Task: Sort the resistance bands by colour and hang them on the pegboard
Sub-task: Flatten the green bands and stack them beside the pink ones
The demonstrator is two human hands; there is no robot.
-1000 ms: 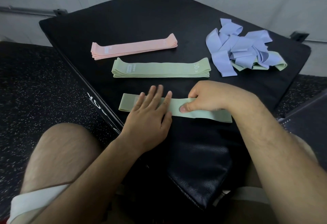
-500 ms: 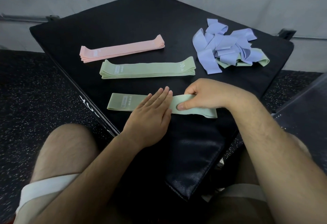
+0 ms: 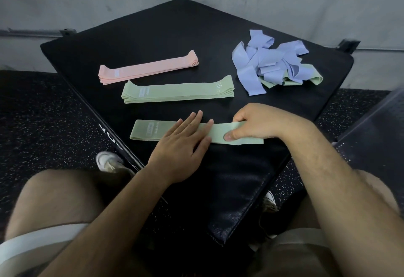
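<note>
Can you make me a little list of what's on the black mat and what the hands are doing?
surface: black mat
pink bands: neat stack, farthest row
green bands: neat stack, middle row
loose green band: lying flat, nearest row
left hand: presses flat on it
right hand: pinches it near its right end
unsorted: tangled purple bands over a buried green band, far right

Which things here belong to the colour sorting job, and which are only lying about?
Job:
single green band
green stack
pink stack
tangled purple heap
loose green band under it

Lying about:
black pad
speckled floor
white shoe
</note>
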